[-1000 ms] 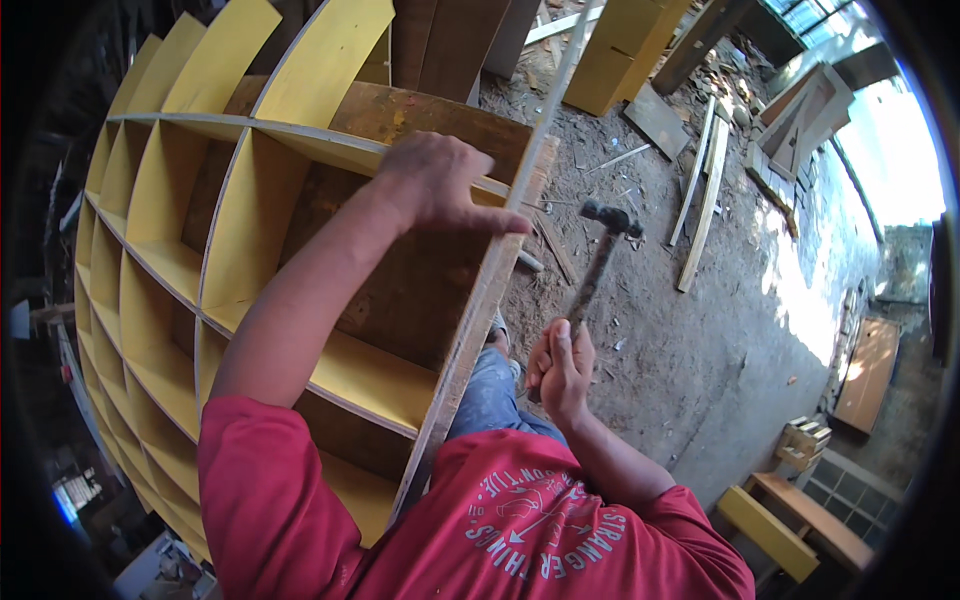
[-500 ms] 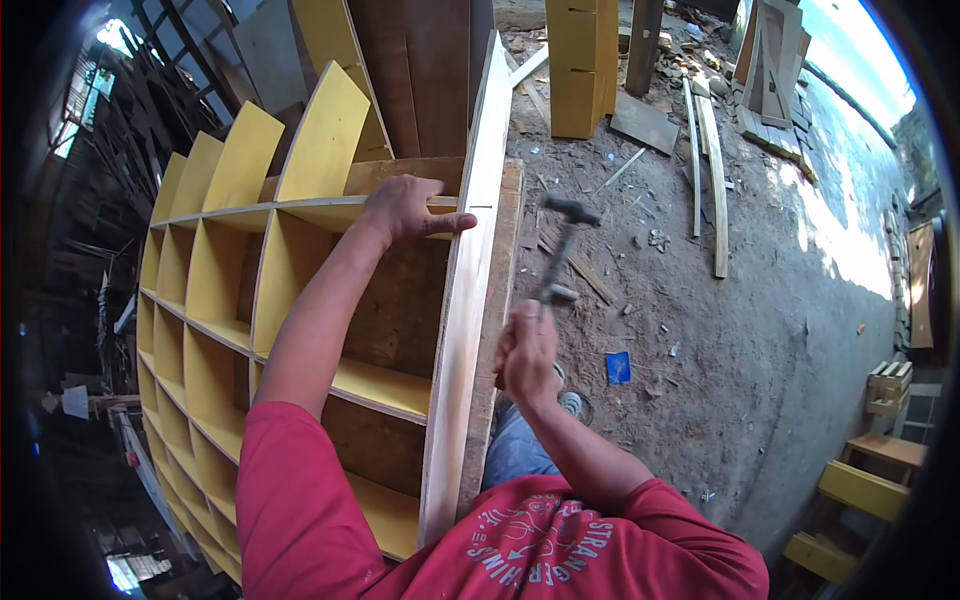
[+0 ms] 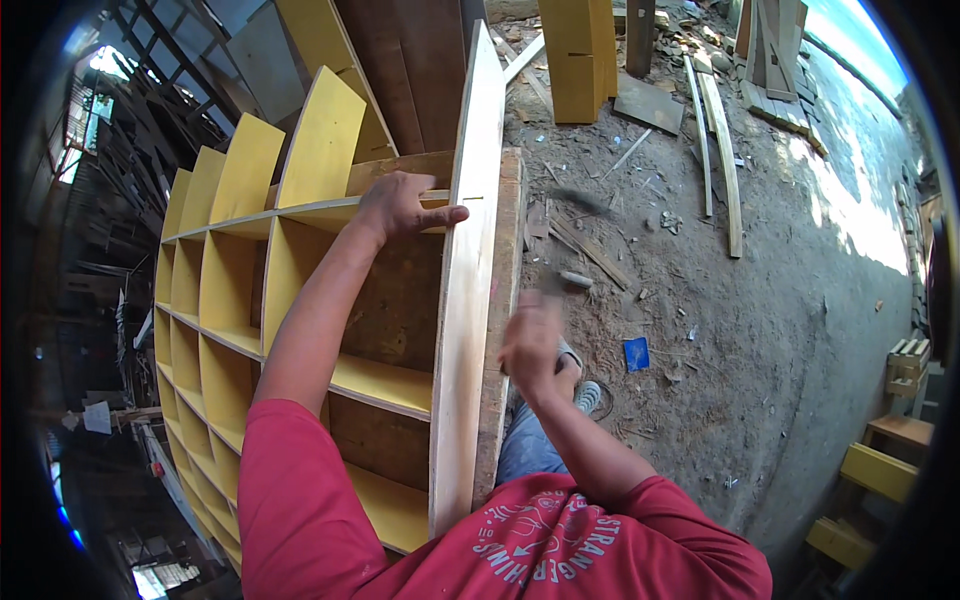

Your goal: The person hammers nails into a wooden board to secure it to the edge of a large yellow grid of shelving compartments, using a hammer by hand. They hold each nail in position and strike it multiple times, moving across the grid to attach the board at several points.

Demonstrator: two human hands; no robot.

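Observation:
A large yellow grid shelf [image 3: 300, 213] stands at my left, its compartments divided by thin panels. Along its right side runs a long pale wooden board [image 3: 462, 330], set on edge. My left hand [image 3: 400, 207] grips at the joint between a shelf panel and this board, thumb laid against the board and other fingers partly hidden. To the right of the board, my right hand [image 3: 533, 340] is closed round a hammer. Motion smears that hand, and the hammer's head [image 3: 580, 200] is a dark blur beyond it; the handle hardly shows.
A worn brown wooden surface [image 3: 510, 210] lies under the shelf. On the dirt floor are wood strips [image 3: 722, 165], scraps and a blue square [image 3: 636, 354]. A yellow box-like piece [image 3: 570, 70] stands ahead; yellow wooden pieces [image 3: 878, 470] are at the lower right.
The hammer has gone from a fairly visible shape to a blurred streak as my right hand swings it. My left hand keeps its place at the joint. The view has shifted slightly.

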